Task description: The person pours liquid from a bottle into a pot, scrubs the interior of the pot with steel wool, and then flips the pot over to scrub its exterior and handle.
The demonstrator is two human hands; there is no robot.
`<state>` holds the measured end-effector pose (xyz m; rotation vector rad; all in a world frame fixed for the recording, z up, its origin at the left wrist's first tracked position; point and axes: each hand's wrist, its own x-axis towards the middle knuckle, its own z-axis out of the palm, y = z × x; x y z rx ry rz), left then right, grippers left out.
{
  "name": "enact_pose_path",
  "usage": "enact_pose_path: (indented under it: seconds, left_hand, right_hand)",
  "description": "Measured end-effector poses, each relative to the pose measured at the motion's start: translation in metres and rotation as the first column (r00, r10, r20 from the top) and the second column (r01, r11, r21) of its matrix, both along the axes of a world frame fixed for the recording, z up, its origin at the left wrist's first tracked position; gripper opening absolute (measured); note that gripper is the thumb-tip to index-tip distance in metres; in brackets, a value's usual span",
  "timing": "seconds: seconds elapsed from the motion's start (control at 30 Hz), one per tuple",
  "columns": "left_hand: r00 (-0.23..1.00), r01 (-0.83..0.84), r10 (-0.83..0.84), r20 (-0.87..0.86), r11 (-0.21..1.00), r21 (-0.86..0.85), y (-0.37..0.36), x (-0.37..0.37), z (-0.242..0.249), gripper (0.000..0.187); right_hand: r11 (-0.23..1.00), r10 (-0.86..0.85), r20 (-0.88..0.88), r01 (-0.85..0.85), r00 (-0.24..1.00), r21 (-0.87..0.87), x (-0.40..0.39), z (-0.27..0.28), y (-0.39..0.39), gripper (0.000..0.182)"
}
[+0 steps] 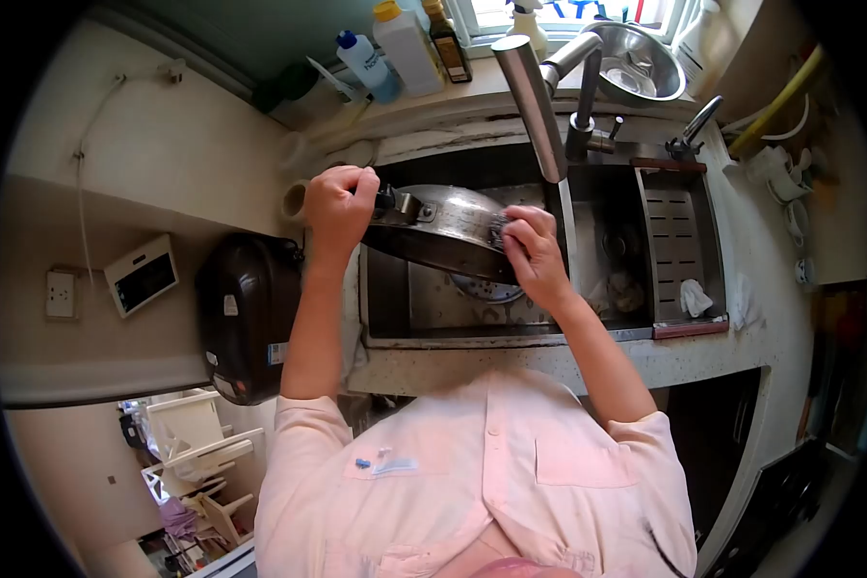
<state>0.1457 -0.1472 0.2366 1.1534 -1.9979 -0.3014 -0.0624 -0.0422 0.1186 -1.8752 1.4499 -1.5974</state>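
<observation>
A metal pan point(458, 214) is tilted on its side above the left basin of the sink point(433, 340). My left hand point(342, 207) is wrapped round its black handle at the left. My right hand point(535, 252) is closed at the pan's right side, with a dark scouring pad point(499, 231) pressed to the metal between its fingers. Below the pan, part of a round drain point(488, 289) shows in the basin floor.
Over the sink hangs a steel faucet point(532, 106). A slotted tray point(679, 231) with a white cloth point(695, 299) covers the right basin's side. Behind stand bottles point(409, 48) and a steel bowl point(636, 63). A dark brown appliance point(246, 318) is at the left.
</observation>
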Motion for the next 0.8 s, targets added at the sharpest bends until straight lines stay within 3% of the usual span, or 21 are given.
enact_pose_path:
  seconds: [0.07, 0.2, 0.27, 0.33, 0.4, 0.53, 0.67, 0.8]
  left_hand:
    - [1.000, 0.020, -0.022, -0.020, 0.996, -0.088, 0.002, 0.000, -0.005, 0.024]
    - [0.997, -0.012, 0.013, 0.072, 1.000, -0.009, 0.002, 0.003, 0.002, 0.024]
    - [1.000, -0.010, 0.010, 0.004, 1.000, -0.005, -0.008, 0.010, -0.004, 0.024]
    - [0.997, -0.062, 0.059, 0.049, 0.997, 0.056, -0.012, 0.019, -0.006, 0.024]
    - [0.995, -0.074, 0.069, 0.073, 0.995, 0.073, -0.009, 0.019, -0.007, 0.023]
    - [0.999, -0.019, 0.019, 0.049, 1.000, 0.001, 0.000, 0.004, -0.003, 0.023]
    - [0.999, -0.011, 0.009, 0.053, 0.999, 0.036, -0.013, 0.013, -0.007, 0.023]
    - [0.996, -0.030, 0.027, 0.087, 0.999, 0.036, -0.023, 0.028, -0.012, 0.022]
  right_hand:
    - [0.998, 0.055, -0.085, -0.055, 0.995, -0.008, 0.019, 0.020, -0.012, 0.008]
    - [0.982, 0.188, -0.052, -0.190, 0.981, -0.018, 0.019, 0.025, -0.023, 0.007]
    - [0.987, 0.160, -0.001, -0.160, 0.987, 0.028, -0.008, -0.005, -0.001, 0.006]
    - [0.992, 0.112, 0.018, -0.113, 0.994, 0.050, -0.012, -0.019, 0.009, 0.006]
    - [0.997, 0.057, 0.008, -0.057, 0.998, 0.059, 0.000, -0.014, 0.011, 0.006]
    - [0.992, 0.118, -0.083, -0.115, 0.990, 0.046, 0.031, 0.023, -0.024, 0.012]
    - [0.975, 0.142, 0.171, -0.168, 0.975, 0.147, -0.007, -0.017, 0.001, 0.010]
    - [0.923, -0.002, 0.496, -0.189, 0.868, 0.334, -0.027, -0.096, 0.042, 0.010]
